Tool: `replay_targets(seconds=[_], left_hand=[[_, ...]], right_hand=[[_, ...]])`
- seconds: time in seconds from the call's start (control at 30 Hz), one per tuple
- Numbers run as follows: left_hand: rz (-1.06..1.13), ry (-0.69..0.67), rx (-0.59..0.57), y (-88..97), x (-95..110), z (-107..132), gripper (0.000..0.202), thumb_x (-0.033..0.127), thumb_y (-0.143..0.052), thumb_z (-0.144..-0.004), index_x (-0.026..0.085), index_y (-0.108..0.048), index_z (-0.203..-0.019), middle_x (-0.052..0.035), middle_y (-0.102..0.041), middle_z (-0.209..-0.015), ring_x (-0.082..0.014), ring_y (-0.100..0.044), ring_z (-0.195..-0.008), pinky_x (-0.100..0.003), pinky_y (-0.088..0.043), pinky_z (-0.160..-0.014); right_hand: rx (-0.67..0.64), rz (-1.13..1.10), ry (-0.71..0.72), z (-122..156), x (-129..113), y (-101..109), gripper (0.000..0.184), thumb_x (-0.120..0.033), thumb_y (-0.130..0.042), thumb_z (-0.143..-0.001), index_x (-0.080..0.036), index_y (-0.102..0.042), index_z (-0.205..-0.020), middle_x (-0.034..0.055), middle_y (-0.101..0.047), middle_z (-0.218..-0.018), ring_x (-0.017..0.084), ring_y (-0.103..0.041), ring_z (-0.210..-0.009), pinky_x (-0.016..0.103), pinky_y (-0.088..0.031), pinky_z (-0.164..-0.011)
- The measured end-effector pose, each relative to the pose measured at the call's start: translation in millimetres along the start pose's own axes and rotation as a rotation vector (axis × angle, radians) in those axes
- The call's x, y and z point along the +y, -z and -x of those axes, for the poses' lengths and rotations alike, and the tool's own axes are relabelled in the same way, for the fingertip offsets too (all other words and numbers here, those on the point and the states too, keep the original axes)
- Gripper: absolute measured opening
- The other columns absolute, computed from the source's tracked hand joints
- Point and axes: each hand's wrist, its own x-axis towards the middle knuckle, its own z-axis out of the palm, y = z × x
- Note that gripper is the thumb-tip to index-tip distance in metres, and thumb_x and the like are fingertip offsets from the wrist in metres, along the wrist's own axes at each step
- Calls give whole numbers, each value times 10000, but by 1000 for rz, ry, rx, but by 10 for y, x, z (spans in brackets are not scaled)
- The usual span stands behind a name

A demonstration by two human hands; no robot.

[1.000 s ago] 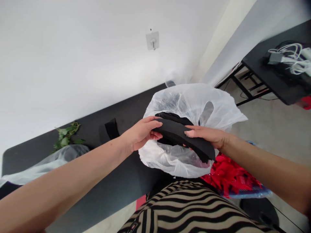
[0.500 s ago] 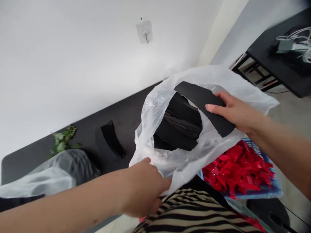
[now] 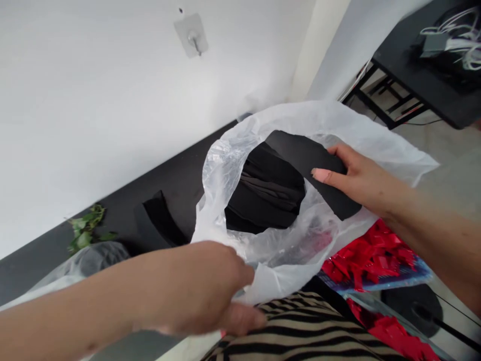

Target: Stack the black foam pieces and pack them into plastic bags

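The right hand (image 3: 361,178) grips a flat black foam strip (image 3: 302,155) at the mouth of a thin white plastic bag (image 3: 379,155), while the left hand (image 3: 195,286) has just shifted along the bag's near edge, too blurred to tell whether it is holding on.

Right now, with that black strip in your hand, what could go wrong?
The black strip in the right hand might slip and land on the red pieces just below it. The thin white plastic bag looks floppy, so its mouth could sag shut, because the blurred left hand doesn't seem to be holding it firmly.
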Motion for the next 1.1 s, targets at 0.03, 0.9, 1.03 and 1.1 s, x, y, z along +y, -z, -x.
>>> replay_targets(seconds=[0.03, 0.9, 1.03, 1.1], left_hand=[[15, -3, -32, 64, -11, -81, 366, 535, -505, -889, 242, -711, -813, -20, -674, -708, -180, -593, -639, -280, -427, -639], [-714, -231, 191, 23, -732, -1304, 337, 181, -523, -893, 249, -581, -1218, -89, -621, -1144, -239, -577, -1016, -373, -389, -843], [-655, -217, 153, 174, -618, -1381, 262, 394, -492, -947, 237, -651, -1084, -73, -630, -1081, -240, -581, -977, -390, -413, -836], [-591, -210, 140, 300, -544, -1455, 338, 459, -427, -973, 235, -678, -1011, -63, -633, -1049, -226, -578, -976, -371, -430, -839]], right_hand=[[1, -2, 3, -1, 2, -4, 380, -559, -665, -810, -284, -572, -1053, 0, -670, -929, 229, -629, -797, 314, -507, -567], [98, 60, 62, -265, 192, 151, 313, -445, -673, -805, -246, -615, -1038, 30, -672, -890, 266, -636, -911, 390, -534, -799], [194, 155, 80, -316, 152, 235, 398, -472, -664, -801, -234, -606, -1114, 44, -682, -980, 272, -633, -941, 400, -522, -823], [216, 181, 92, -346, 112, 281, 406, -469, -653, -805, -228, -600, -1127, 47, -684, -1001, 267, -638, -929, 393, -521, -816]])
